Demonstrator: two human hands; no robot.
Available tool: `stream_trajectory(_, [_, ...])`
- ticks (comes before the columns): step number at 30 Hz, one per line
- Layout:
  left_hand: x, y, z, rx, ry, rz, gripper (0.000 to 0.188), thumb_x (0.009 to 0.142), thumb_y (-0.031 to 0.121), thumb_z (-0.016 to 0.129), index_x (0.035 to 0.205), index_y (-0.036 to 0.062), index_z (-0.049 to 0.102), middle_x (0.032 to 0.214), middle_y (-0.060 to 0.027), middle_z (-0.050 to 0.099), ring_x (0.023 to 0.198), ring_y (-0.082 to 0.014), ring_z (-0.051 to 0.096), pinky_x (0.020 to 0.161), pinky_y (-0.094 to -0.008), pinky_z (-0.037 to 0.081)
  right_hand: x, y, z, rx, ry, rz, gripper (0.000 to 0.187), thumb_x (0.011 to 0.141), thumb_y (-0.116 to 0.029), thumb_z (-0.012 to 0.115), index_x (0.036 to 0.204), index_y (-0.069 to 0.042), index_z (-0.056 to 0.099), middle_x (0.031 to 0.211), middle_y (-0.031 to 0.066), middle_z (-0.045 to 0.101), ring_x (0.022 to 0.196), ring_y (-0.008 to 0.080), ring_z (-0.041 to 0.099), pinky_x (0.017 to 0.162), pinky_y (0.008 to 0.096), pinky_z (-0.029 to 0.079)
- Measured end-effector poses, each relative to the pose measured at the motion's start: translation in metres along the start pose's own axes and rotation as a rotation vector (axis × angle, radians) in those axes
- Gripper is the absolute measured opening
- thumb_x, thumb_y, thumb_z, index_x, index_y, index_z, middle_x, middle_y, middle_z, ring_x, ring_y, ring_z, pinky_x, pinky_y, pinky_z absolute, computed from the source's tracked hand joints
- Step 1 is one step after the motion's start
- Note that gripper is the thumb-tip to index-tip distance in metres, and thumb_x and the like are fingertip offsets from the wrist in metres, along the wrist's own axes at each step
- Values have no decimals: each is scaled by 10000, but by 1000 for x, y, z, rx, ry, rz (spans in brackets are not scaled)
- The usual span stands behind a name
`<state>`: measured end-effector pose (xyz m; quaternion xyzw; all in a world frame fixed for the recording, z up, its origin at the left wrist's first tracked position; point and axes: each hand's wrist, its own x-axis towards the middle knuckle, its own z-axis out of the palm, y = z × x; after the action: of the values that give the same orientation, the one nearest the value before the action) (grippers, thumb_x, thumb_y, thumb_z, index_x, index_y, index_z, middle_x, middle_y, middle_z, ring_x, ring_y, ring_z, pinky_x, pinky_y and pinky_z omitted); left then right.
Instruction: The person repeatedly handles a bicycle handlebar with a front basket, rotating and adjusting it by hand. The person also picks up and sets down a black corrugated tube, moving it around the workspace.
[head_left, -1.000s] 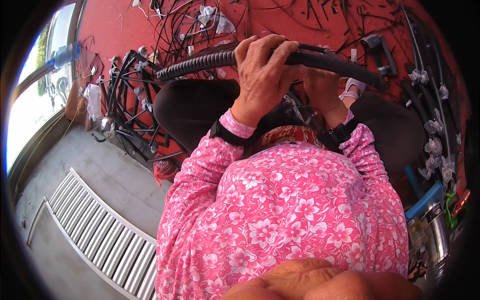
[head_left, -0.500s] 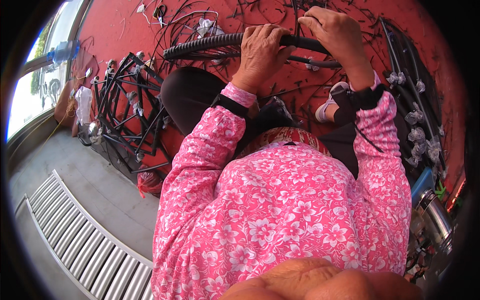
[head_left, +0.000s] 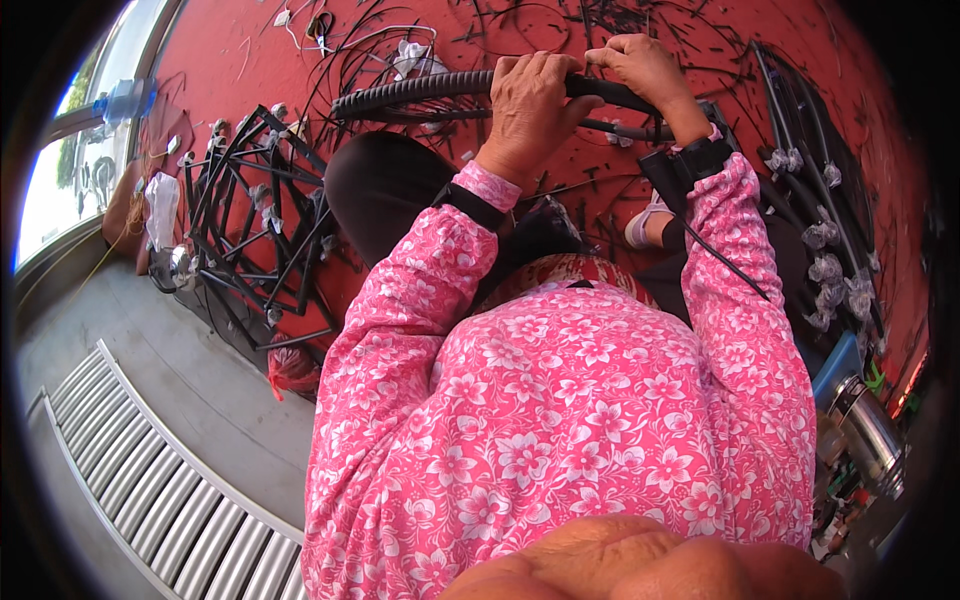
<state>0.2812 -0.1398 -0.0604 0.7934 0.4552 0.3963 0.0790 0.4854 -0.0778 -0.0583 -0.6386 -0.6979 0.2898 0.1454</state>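
A black corrugated hose (head_left: 420,93) lies crosswise in front of me, above my lap. My left hand (head_left: 533,112) is closed around it near the middle, thumb pointing right. Beyond that hand the bundle continues as a smooth dark section (head_left: 618,93), with a thinner black tube (head_left: 628,131) below it. My right hand (head_left: 648,78) is just over this smooth section, fingers bent together in a pinch near my left thumb. Whatever lies between those fingertips is too small to make out.
Black tubes with plastic-wrapped ends (head_left: 265,215) are piled at the left; more lie in a bundle (head_left: 835,190) at the right. Thin black strips and scraps litter the red floor (head_left: 700,30). A slatted metal conveyor (head_left: 160,450) stands lower left, a metal flask (head_left: 868,425) lower right.
My right hand has come down and slightly left, closer to the hose and my left hand. The left hand keeps its grip and has shifted slightly right with the hose.
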Motion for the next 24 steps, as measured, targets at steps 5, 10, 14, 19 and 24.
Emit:
stream_trajectory(5, [-1, -5, 0, 5, -28, 32, 396, 754, 347, 856, 1062, 162, 690, 951, -5, 689, 900, -241, 658, 838, -393, 424, 2, 6, 2, -9, 9, -30, 418, 891, -489, 704, 813, -79, 738, 641, 74, 616, 602, 225, 586, 623, 379, 464])
stream_trajectory(10, [1, -5, -2, 105, -89, 202, 393, 797, 324, 813, 1152, 192, 706, 1010, 8, 675, 979, -229, 637, 835, -386, 423, 11, 8, 5, 35, -63, -3, 357, 877, -415, 746, 817, -63, 751, 634, 53, 631, 601, 201, 597, 606, 344, 462])
stream_trajectory(14, [6, -6, -2, 91, -210, 142, 337, 808, 294, 790, 1125, 208, 714, 1015, -9, 648, 1013, -228, 627, 872, -407, 427, 2, -6, 2, -7, 348, -229, 310, 906, -356, 735, 945, -49, 751, 808, 91, 704, 728, 241, 666, 703, 367, 518])
stream_trajectory(19, [22, -18, 5, 8, -374, 60, 323, 798, 333, 790, 1078, 183, 734, 1018, -33, 666, 1080, -253, 636, 899, -444, 486, -73, -23, 9, 476, 639, -390, 148, 958, -160, 702, 1015, -25, 725, 904, 86, 705, 847, 221, 705, 748, 332, 550])
stream_trajectory(24, [43, -33, 4, -40, -532, 127, 351, 789, 370, 783, 1053, 142, 741, 1036, -48, 702, 1105, -297, 645, 882, -476, 529, -124, -18, 74, 576, 389, -164, 330, 949, -147, 692, 1251, -25, 635, 1145, 135, 654, 970, 238, 699, 804, 348, 567])
